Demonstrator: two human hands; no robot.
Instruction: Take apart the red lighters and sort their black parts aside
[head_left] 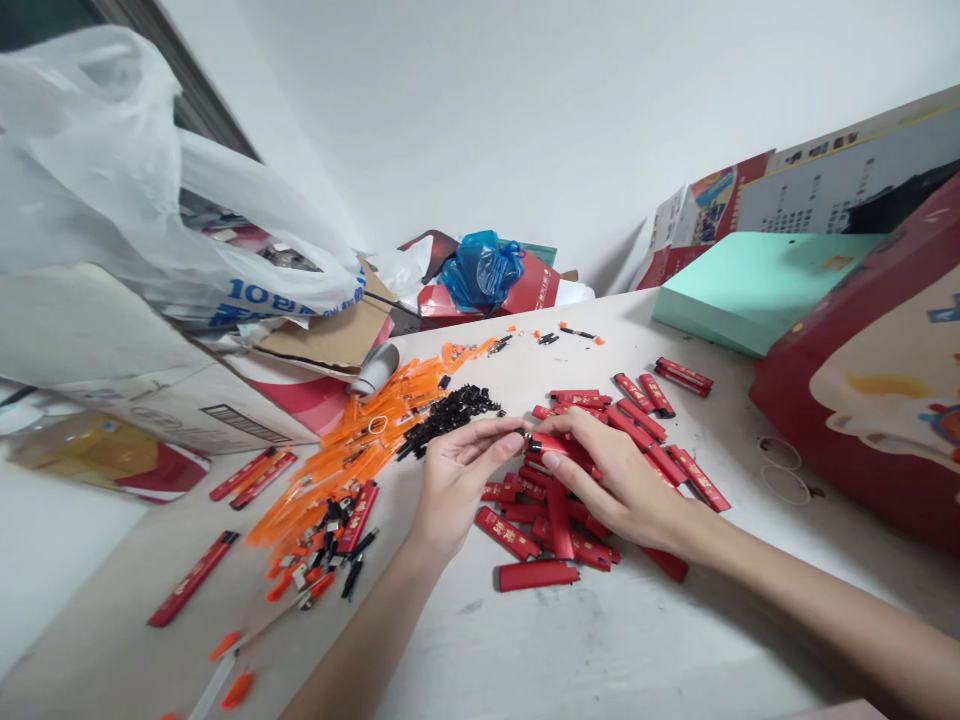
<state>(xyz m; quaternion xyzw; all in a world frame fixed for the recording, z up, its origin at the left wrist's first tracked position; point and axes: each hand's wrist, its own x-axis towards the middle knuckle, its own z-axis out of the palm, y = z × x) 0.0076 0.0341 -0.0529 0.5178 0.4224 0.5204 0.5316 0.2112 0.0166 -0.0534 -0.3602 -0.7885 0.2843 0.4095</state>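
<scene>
My right hand [600,460] is closed round a slim red case [553,444] with a dark end, held above a heap of similar cases. At that end, the fingertips of my left hand [469,465] pinch a small black part [524,436], mostly hidden by the fingers. Below my hands lies the heap of red cases [506,533], several with gold lettering. Left of my left hand is a pile of tiny black parts [457,408]. Long translucent orange pieces [360,440] are spread beside it.
A white plastic bag [97,170] and cardboard box [150,370] stand at the left. A mint-green box [750,290] and large red packaging [862,400] border the right. Blue plastic [480,270] lies at the back. More red cases [193,580] and loose orange bits [238,690] lie front left.
</scene>
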